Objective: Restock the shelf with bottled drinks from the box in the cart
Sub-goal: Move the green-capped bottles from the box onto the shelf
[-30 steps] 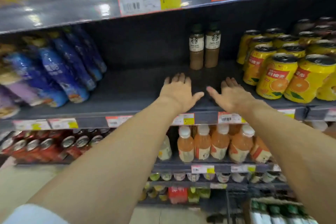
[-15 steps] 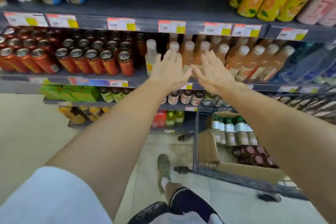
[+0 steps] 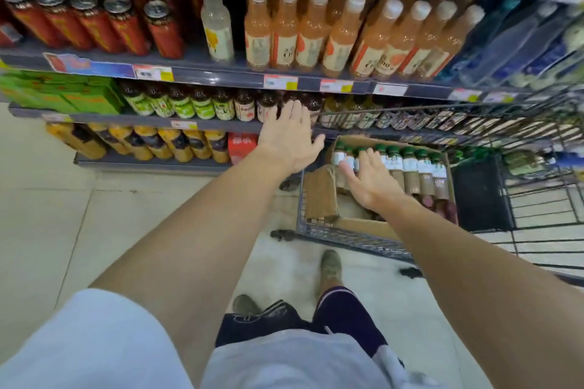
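A cardboard box (image 3: 320, 196) sits in a grey wire cart (image 3: 347, 238) at the right. It holds a row of brown bottled drinks (image 3: 410, 167) with green caps and white labels. My right hand (image 3: 371, 181) hovers open over the box, its fingers spread just in front of the leftmost bottles. My left hand (image 3: 289, 139) is open too, held in the air left of the box's far corner, in front of the lower shelf. Neither hand holds anything.
Shelves (image 3: 221, 74) run across the top: red cans (image 3: 126, 22) at left, orange juice bottles (image 3: 313, 28) in the middle, blue bottles (image 3: 518, 41) at right. Lower rows hold small dark bottles (image 3: 202, 103) and yellow bottles (image 3: 177, 144). My feet stand on tiled floor (image 3: 63, 215) beside the cart.
My view has tilted down from the upper shelf to the cart. Both hands have dropped from the shelf; the right one has come down over the box of bottles.
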A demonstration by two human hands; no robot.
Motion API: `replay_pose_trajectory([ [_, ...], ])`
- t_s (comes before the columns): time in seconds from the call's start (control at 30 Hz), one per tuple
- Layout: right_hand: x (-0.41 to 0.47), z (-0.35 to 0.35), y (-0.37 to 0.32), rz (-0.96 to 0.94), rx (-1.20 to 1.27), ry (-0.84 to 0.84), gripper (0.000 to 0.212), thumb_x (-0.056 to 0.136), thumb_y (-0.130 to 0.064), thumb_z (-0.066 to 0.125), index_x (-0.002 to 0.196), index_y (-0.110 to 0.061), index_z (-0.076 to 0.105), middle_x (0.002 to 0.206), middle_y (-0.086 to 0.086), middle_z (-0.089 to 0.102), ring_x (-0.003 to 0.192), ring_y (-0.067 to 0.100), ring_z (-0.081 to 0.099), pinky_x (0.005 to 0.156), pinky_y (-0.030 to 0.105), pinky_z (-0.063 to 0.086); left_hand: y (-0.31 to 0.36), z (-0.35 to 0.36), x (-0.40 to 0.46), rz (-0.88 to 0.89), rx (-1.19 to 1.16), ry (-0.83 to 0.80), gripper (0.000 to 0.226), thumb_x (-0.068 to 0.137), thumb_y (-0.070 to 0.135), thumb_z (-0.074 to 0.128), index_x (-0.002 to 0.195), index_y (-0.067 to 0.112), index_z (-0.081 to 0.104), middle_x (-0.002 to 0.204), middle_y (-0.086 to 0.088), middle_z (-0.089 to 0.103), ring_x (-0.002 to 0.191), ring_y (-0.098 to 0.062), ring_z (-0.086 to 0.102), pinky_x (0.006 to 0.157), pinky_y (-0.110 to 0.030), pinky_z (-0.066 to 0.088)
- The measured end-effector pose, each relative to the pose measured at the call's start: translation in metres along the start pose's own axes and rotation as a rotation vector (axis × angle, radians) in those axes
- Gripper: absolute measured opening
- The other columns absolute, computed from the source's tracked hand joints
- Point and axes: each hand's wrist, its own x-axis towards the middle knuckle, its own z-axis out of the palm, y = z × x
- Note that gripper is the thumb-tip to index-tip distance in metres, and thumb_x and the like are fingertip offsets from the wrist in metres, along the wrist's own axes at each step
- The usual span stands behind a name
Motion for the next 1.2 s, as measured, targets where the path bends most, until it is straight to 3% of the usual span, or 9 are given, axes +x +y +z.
replay_pose_trajectory([
  [0.2, 0.029, 0.023, 0.085, 0.037, 0.119, -0.006, 0.07, 0.101, -0.051, 0.03, 0.15, -0.001, 0.023, 0.157, 0.018, 0.02, 0.146, 0.028, 0.016, 0.117, 0.039, 0.013, 0.093, 0.049, 0.061, 0.1, -0.003, -0.158, 0.072, 0.1, 0.052, 0.016, 0.153, 0.003, 0.011, 0.162, -0.013, 0.009, 0.149, -0.026, 0.007, 0.12, -0.045, 0.013],
  [0.3, 0.075, 0.019, 0.143, 0.051, 0.115, -0.069, 0.073, 0.098, -0.055, 0.02, 0.148, -0.002, 0.028, 0.152, 0.019, 0.028, 0.142, 0.031, 0.025, 0.113, 0.042, 0.021, 0.153, 0.088, 0.109, 0.088, -0.089, -0.24, 0.071, 0.101, 0.05, 0.018, 0.152, 0.001, 0.014, 0.16, -0.015, 0.013, 0.148, -0.026, 0.011, 0.119, -0.042, 0.016],
  [0.37, 0.11, 0.019, 0.183, 0.11, 0.106, -0.115, 0.074, 0.096, -0.058, 0.02, 0.144, -0.004, 0.034, 0.145, 0.019, 0.038, 0.133, 0.034, 0.038, 0.103, 0.045, 0.034, 0.19, 0.121, 0.139, 0.1, -0.133, -0.269, 0.068, 0.101, 0.048, 0.022, 0.149, 0.0, 0.023, 0.155, -0.017, 0.025, 0.144, -0.029, 0.021, 0.117, -0.042, 0.022],
  [0.5, 0.173, 0.029, 0.251, 0.267, 0.078, -0.229, 0.047, 0.103, -0.033, 0.036, 0.14, -0.005, 0.043, 0.135, 0.021, 0.048, 0.119, 0.035, 0.05, 0.089, 0.04, 0.044, 0.254, 0.188, 0.2, 0.034, -0.268, -0.4, 0.059, 0.1, 0.044, 0.027, 0.139, 0.001, 0.038, 0.141, -0.019, 0.041, 0.13, -0.034, 0.041, 0.106, -0.045, 0.037],
  [0.6, 0.219, 0.052, 0.284, 0.281, 0.052, -0.269, 0.035, 0.1, -0.023, 0.047, 0.126, -0.001, 0.055, 0.113, 0.018, 0.057, 0.108, 0.034, 0.057, 0.072, 0.032, 0.039, 0.285, 0.231, 0.239, -0.122, -0.394, -0.438, 0.051, 0.1, 0.039, 0.035, 0.134, 0.002, 0.044, 0.137, -0.018, 0.045, 0.121, -0.036, 0.049, 0.097, -0.047, 0.046],
  [0.73, 0.266, 0.077, 0.303, 0.326, 0.101, -0.099, 0.031, 0.096, -0.021, 0.052, 0.118, -0.001, 0.058, 0.122, 0.018, 0.059, 0.114, 0.034, 0.056, 0.076, 0.03, 0.034, 0.294, 0.27, 0.271, -0.324, -0.501, -0.376, 0.054, 0.1, 0.035, 0.042, 0.14, 0.0, 0.035, 0.141, -0.018, 0.039, 0.124, -0.034, 0.048, 0.094, -0.04, 0.044],
  [0.87, 0.282, 0.094, 0.289, 0.241, -0.015, 0.022, 0.036, 0.096, -0.029, 0.055, 0.116, 0.0, 0.056, 0.12, 0.02, 0.058, 0.111, 0.034, 0.058, 0.078, 0.033, 0.044, 0.288, 0.293, 0.282, -0.421, -0.568, -0.276, 0.052, 0.095, 0.04, 0.054, 0.129, 0.0, 0.049, 0.128, -0.017, 0.053, 0.113, -0.032, 0.058, 0.087, -0.036, 0.048],
  [1.03, 0.301, 0.105, 0.277, 0.267, -0.05, 0.002, 0.036, 0.094, -0.02, 0.057, 0.125, -0.002, 0.052, 0.129, 0.018, 0.055, 0.119, 0.031, 0.054, 0.084, 0.033, 0.044, 0.282, 0.298, 0.287, -0.493, -0.721, -0.311, 0.041, 0.088, 0.031, 0.066, 0.117, 0.004, 0.055, 0.116, -0.012, 0.062, 0.106, -0.029, 0.062, 0.078, -0.031, 0.048],
  [1.2, 0.318, 0.091, 0.269, 0.367, -0.032, -0.147, 0.05, 0.093, -0.018, 0.061, 0.136, -0.001, 0.042, 0.138, 0.015, 0.05, 0.127, 0.029, 0.049, 0.098, 0.032, 0.043, 0.269, 0.292, 0.291, -0.548, -0.801, -0.368, 0.05, 0.08, 0.034, 0.075, 0.119, 0.009, 0.057, 0.117, -0.005, 0.061, 0.107, -0.024, 0.061, 0.08, -0.025, 0.046],
])
